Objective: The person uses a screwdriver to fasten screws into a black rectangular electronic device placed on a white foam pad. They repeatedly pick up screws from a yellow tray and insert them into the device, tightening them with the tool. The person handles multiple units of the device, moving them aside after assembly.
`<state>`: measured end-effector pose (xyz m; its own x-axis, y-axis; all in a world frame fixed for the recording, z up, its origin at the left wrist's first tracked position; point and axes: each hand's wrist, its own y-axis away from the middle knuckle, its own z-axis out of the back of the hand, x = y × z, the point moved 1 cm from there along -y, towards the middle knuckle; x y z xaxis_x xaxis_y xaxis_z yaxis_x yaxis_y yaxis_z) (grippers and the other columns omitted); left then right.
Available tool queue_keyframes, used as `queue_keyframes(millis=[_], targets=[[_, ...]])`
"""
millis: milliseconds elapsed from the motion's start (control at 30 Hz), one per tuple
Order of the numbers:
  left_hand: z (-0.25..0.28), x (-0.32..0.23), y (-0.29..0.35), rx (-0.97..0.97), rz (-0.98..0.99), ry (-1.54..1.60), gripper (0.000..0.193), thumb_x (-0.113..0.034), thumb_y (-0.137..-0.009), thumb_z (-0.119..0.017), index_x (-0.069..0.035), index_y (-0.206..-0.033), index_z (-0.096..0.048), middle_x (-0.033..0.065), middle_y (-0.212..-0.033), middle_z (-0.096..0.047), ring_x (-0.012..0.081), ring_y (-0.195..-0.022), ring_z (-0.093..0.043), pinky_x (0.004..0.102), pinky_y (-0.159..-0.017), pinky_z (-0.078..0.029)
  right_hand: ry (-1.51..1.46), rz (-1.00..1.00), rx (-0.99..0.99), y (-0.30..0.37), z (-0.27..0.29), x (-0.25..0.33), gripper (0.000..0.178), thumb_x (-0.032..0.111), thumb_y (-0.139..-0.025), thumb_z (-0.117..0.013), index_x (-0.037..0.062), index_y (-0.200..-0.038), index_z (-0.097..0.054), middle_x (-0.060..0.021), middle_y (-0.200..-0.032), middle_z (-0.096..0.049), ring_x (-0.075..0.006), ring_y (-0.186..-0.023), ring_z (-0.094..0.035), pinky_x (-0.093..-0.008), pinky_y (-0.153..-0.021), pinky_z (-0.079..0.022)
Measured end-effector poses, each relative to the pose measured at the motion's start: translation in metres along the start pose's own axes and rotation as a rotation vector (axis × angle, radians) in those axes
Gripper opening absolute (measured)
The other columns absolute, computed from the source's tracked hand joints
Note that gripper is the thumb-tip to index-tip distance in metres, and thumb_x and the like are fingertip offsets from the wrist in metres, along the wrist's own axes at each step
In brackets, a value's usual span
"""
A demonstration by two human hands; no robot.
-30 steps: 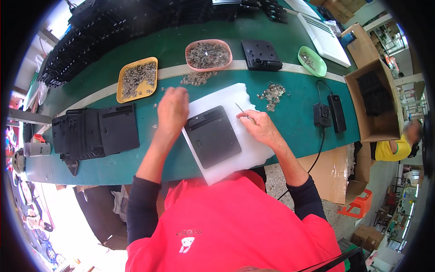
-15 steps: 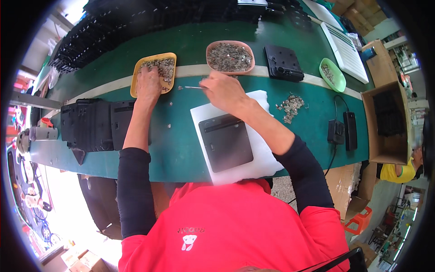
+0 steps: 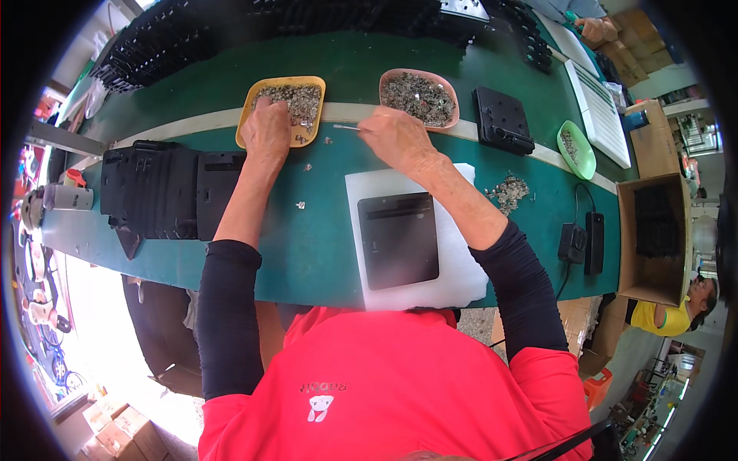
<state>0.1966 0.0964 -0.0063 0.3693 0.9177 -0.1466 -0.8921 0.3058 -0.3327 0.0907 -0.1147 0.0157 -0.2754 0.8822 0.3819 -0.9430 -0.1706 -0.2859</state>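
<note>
The left hand (image 3: 267,129) has moved from the black panel (image 3: 398,240) on the white pad (image 3: 421,230) to the yellow tray (image 3: 254,104) at the table's far edge, fingers curled into its small metal parts. The right hand (image 3: 396,135) pinches a thin tool (image 3: 346,127), suggesting a pickup.

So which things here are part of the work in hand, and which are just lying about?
In use: left hand in the yellow tray of small parts; right hand holding a thin tool; black panel on white pad.

Lying about: pink tray, green dish, cardboard box, power adapter.
</note>
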Motion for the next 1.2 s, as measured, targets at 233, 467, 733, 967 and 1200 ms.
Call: queue_keyframes(millis=[233,467,733,967,1200], targets=[[0.038,-0.028,0.035,-0.141,-0.038,0.443,0.016,-0.015,-0.091,-0.058,-0.002,-0.086,-0.064,0.0155,-0.082,-0.065,0.0346,-0.076,-0.066,0.0423,-0.066,-0.051,-0.302,-0.253,0.087,0.041,0.033,-0.004,0.017,0.015,-0.087,-0.061,-0.0012,-0.087,-0.065,-0.0145,-0.079,-0.069,-0.0319,-0.078,-0.067,-0.0381,-0.073,-0.051],[0.071,-0.092,0.165,0.33,0.127,0.952,0.012,-0.008,-0.092,-0.06,0.003,-0.086,-0.058,0.0132,-0.067,-0.061,0.0196,-0.061,-0.064,0.0301,-0.056,-0.048,-0.215,-0.291,-0.093,0.118,0.035,-0.012,0.017,0.017,-0.091,-0.06,0.0002,-0.091,-0.061,-0.0143,-0.075,-0.068,-0.0317,-0.07,-0.067,-0.0371,-0.065,-0.051],[0.025,-0.126,0.137,-0.011,-0.185,0.762,0.007,-0.005,-0.088,-0.059,0.0,-0.086,-0.055,0.0187,-0.08,-0.059,0.0392,-0.078,-0.058,0.0456,-0.069,-0.047,-0.332,-0.629,-0.281,0.161,0.022,0.016,0.02,0.02,-0.089,-0.06,-0.0001,-0.093,-0.061,-0.0243,-0.081,-0.066,-0.0426,-0.081,-0.066,-0.0443,-0.071,-0.052],[0.003,-0.106,0.082,0.139,-0.376,0.8,0.011,-0.011,-0.09,-0.06,-0.001,-0.09,-0.055,0.0195,-0.082,-0.063,0.0391,-0.078,-0.062,0.0431,-0.069,-0.05,-0.432,-0.587,-0.477,0.141,0.007,0.027,0.021,0.018,-0.089,-0.059,-0.0029,-0.09,-0.061,-0.0229,-0.077,-0.065,-0.0376,-0.073,-0.065,-0.0412,-0.067,-0.05],[0.001,-0.103,0.06,0.212,-0.644,0.719,0.011,-0.011,-0.089,-0.058,-0.001,-0.09,-0.054,0.0185,-0.085,-0.061,0.0388,-0.081,-0.061,0.0446,-0.072,-0.049,-0.962,-0.687,-0.391,0.155,-0.012,0.075,0.018,0.014,-0.093,-0.058,-0.0023,-0.086,-0.057,-0.0105,-0.066,-0.062,-0.0147,-0.049,-0.062,-0.0277,-0.041,-0.046]])
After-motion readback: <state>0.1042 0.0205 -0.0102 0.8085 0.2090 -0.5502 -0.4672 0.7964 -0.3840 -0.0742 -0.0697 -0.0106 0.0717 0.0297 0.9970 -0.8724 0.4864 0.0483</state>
